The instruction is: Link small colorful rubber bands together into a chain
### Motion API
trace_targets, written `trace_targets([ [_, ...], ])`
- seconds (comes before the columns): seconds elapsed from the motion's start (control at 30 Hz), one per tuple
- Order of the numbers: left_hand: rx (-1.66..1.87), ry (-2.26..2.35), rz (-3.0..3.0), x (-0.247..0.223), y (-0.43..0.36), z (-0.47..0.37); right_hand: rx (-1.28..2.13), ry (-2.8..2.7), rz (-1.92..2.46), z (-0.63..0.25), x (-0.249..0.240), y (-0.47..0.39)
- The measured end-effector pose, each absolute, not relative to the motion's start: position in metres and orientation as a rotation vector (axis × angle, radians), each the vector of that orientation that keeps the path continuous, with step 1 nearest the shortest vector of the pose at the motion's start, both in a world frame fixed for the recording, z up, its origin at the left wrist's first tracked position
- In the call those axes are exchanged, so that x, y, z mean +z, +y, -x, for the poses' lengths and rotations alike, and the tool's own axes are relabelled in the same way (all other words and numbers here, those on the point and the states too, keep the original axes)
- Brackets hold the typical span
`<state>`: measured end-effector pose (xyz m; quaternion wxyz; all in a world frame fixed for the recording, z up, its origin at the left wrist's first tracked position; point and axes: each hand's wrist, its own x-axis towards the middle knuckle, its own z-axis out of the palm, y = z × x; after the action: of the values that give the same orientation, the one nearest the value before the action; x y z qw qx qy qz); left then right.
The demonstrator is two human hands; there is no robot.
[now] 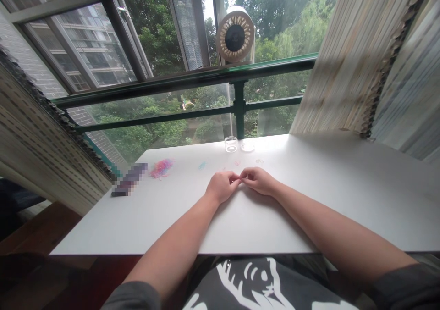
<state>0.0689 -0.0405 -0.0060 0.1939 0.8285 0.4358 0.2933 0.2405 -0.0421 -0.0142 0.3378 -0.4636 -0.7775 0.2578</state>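
Observation:
My left hand [222, 185] and my right hand [258, 179] meet fingertip to fingertip just above the white table [165, 223]. The fingers of both are pinched together, and whatever they hold between them is too small to make out. Small pink loops [237, 163] lie on the table just beyond the fingers, and another reddish loop [260, 162] is behind my right hand. To the left is a little turquoise cluster [202, 165]. Farther left sits a loose pile of pink, orange and purple thin pieces [162, 168].
A clear round container [231, 144] and a shallow clear dish or lid [248, 147] stand at the table's back edge. A blurred dark box-like object [129, 180] lies at the left edge. Behind are a railing [185, 82], a round fan [235, 35] and curtains [330, 62].

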Motion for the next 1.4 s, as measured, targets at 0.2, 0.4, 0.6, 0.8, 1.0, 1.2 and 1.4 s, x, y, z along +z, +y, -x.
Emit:
trace_targets([
  [0.2,0.842,1.279,-2.320,-0.007,-0.038,-0.065,0.650,-2.021,1.226,-0.239,-0.013,-0.043],
  [0.4,0.840,1.297,-2.269,-0.004,-0.039,-0.065,0.622,-2.028,1.215,-0.239,-0.009,-0.045],
  [0.6,0.870,1.280,-2.142,-0.005,-0.031,-0.057,0.651,-2.001,1.208,-0.243,-0.009,-0.043],
  [0.8,0.977,1.176,-1.963,-0.012,-0.022,-0.049,0.713,-1.989,1.225,-0.248,-0.010,-0.043],
  [1.0,0.991,1.166,-1.974,-0.013,-0.020,-0.048,0.693,-2.047,1.226,-0.247,-0.009,-0.044],
  [1.2,0.971,1.267,-1.998,-0.008,-0.015,-0.042,0.717,-2.050,1.232,-0.248,-0.009,-0.044],
  [1.4,0.980,1.301,-1.996,-0.007,-0.017,-0.044,0.722,-2.041,1.232,-0.247,-0.009,-0.044],
])
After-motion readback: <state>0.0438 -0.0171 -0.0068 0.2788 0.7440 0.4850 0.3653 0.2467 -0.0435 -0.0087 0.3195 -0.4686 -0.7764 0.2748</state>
